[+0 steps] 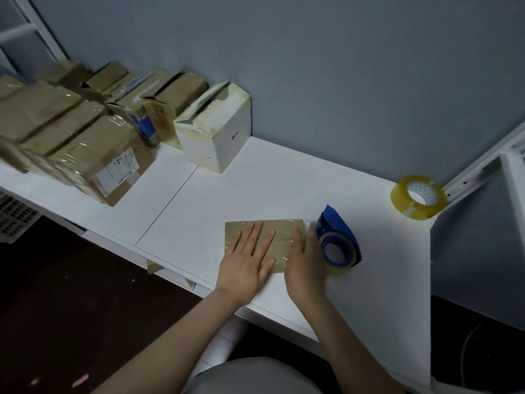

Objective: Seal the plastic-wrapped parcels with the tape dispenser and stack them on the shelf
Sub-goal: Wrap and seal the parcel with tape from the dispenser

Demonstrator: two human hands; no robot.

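Far left, a stack [71, 132] of brown plastic-wrapped parcels is seen on the white desk [284, 180], pushed back toward the grey wall [341, 66]. The nearest one carries a white label. Several further back are blurred and cannot be told apart. Just right of the stack a white box [218, 132] is set, its top flaps partly open and yellowed tape seen along its edges.

Near the front edge of the desk, a flat brown parcel [281, 231] is laid under clear wrap. The left hand [247, 257] is laid flat on it, palm down, fingers straight and spread; nothing is gripped.

The right hand [305, 260] is placed at the parcel's right edge, seen edge-on, with the thumb on the parcel. Its fingers are stretched toward the dispenser and blurred at the tips. Whether the dispenser is gripped or only touched cannot be told.

The blue dispenser [338, 240] is set on the desk just beside the parcel's right edge, touching the right hand, with clear tape loaded in it.

Further right and back, well apart from the dispenser, a spare roll [417, 196] of clear tape is seen tilted by the corner, next to a white metal frame [477, 172].
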